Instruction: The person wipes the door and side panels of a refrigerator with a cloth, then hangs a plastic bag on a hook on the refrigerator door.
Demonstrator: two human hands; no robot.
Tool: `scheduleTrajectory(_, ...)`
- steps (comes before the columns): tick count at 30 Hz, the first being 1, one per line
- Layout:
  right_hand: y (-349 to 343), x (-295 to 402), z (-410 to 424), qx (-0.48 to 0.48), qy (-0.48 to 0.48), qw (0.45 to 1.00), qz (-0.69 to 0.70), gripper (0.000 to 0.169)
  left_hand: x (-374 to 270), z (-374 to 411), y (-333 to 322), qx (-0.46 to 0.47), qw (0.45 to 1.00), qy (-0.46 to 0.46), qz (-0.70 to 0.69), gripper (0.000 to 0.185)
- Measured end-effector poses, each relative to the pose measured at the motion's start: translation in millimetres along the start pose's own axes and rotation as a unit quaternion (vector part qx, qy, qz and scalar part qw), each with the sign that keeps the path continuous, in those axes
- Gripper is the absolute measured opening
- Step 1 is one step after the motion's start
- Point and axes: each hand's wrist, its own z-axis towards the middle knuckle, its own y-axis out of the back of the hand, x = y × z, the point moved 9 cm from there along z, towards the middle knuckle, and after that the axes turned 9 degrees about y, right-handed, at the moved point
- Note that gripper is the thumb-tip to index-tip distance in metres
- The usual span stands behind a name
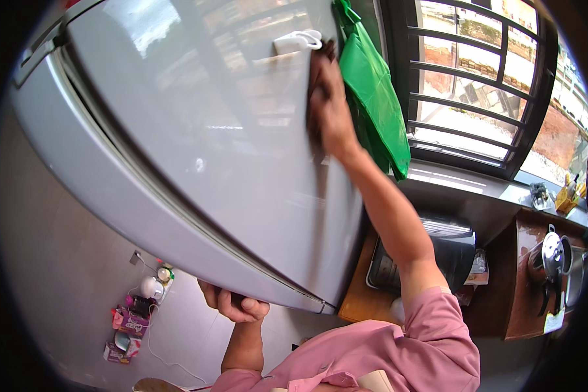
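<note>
A grey refrigerator (235, 161) fills most of the view, its glossy side panel facing me. My right hand (330, 110), slightly blurred, presses a dark brown cloth (315, 105) against that panel near its far edge. Just beyond the fingers, a white adhesive hook (296, 41) is fixed to the panel. Beside the hand hangs a green plastic bag (372, 83). My left hand (235, 304) has its fingers curled at the outer edge of the refrigerator door (176, 235); the part it grips is mostly hidden.
A barred window (470, 83) is at the upper right. Below it, a black appliance (451, 250) rests on a wooden surface (362, 289), with a metal pressure cooker (553, 255) on a brown cabinet (519, 289). Purple boxes (131, 323) and a white cord (149, 338) lie at lower left.
</note>
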Motion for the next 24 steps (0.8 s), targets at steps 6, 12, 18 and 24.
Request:
scheduleTrajectory(6,-3.3,-9.8,26.4,-0.075,-0.142,0.982,0.099,0.053,-1.0,-1.1,-1.1,0.003,1.000,0.018,-0.007,0.041)
scheduleTrajectory(12,-39.1,154.5,-24.6,0.062,0.124,0.990,-0.004,0.064,-0.9,2.1,1.4,0.015,1.000,0.012,0.006,0.042)
scheduleTrajectory(18,-14.2,40.3,6.1,-0.007,-0.058,0.988,0.140,0.040,-2.6,2.2,-1.2,0.015,1.000,0.013,0.002,0.042)
scheduleTrajectory(24,-3.7,15.5,14.5,-0.069,-0.121,0.989,0.042,0.057,-3.9,2.5,-4.8,0.011,1.000,0.001,-0.013,0.041)
